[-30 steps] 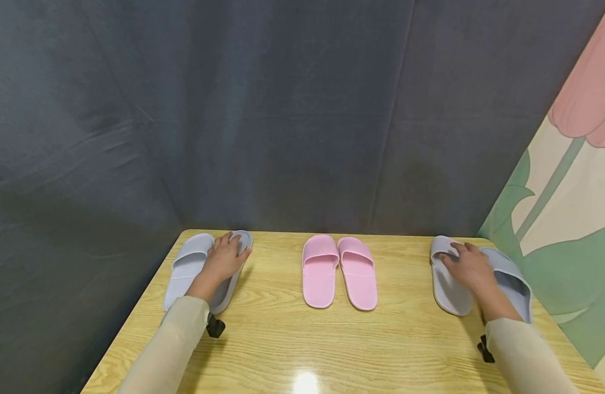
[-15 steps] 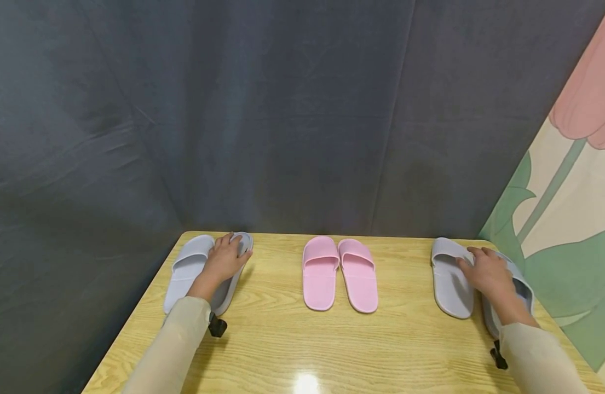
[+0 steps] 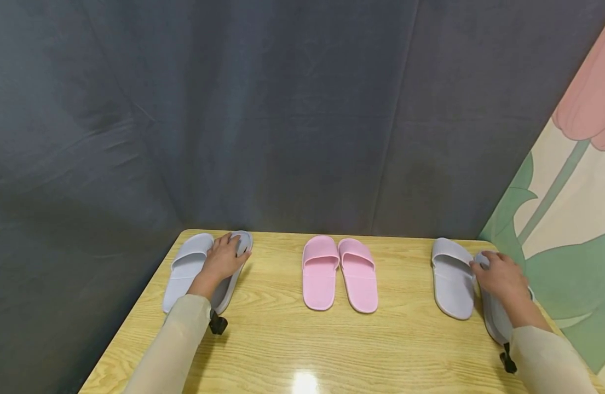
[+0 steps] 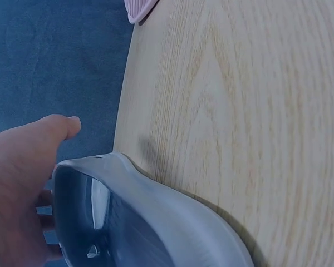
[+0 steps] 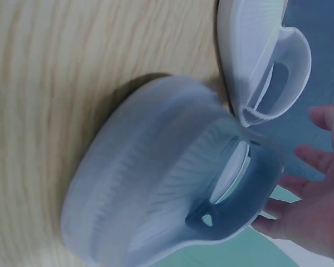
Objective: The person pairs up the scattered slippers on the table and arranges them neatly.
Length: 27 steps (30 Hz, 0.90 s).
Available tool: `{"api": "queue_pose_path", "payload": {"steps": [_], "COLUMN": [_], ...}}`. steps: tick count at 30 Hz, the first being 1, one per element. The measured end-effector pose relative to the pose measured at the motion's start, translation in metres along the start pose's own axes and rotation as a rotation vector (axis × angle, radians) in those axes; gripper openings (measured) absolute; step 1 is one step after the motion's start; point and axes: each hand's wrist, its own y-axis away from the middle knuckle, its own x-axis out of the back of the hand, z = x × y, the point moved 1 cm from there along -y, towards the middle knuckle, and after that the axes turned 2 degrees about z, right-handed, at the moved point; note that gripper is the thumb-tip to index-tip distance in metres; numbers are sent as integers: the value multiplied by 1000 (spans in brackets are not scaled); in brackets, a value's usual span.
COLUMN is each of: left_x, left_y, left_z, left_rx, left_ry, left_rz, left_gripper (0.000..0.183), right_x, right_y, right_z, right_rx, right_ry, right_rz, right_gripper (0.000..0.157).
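Over a pale grey-blue slide slipper (image 3: 220,294) at the table's left, my left hand (image 3: 221,258) rests about the strap. In the left wrist view its thumb (image 4: 62,127) is straight and apart from the slipper, and the other fingers are partly hidden behind the strap. My right hand (image 3: 502,275) hovers over or touches the strap of the rightmost grey slipper (image 3: 494,313). Seen from the right wrist, its fingers (image 5: 317,158) are spread and loose beside that strap. A matching slipper lies left of each hand: one pale (image 3: 185,273), one grey (image 3: 452,282).
Two pink slippers (image 3: 320,276) lie side by side at the middle back of the wooden table (image 3: 381,345). A dark curtain (image 3: 302,120) hangs behind the table and along its left. On the right stands a wall with painted flowers (image 3: 573,241).
My right hand has moved right, from the grey slipper nearer the middle to the rightmost one, which now points more leftward. The left hand stays where it was.
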Motion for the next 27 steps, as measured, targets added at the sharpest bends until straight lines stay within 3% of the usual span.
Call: {"api": "queue_pose_path", "payload": {"steps": [8, 27], "left_x": [-1, -6], "left_y": [-1, -6], "left_z": [-1, -10], "left_rx": [12, 33], "left_ry": [-13, -48], "left_rz": [-10, -19], "left_gripper": [73, 75], "right_x": [-2, -3], "right_y": [-2, -4], "right_z": [12, 26], "right_rx": [-1, -35], "right_ry": [-1, 16], "right_rz": [20, -24], "right_gripper": [64, 72]}}
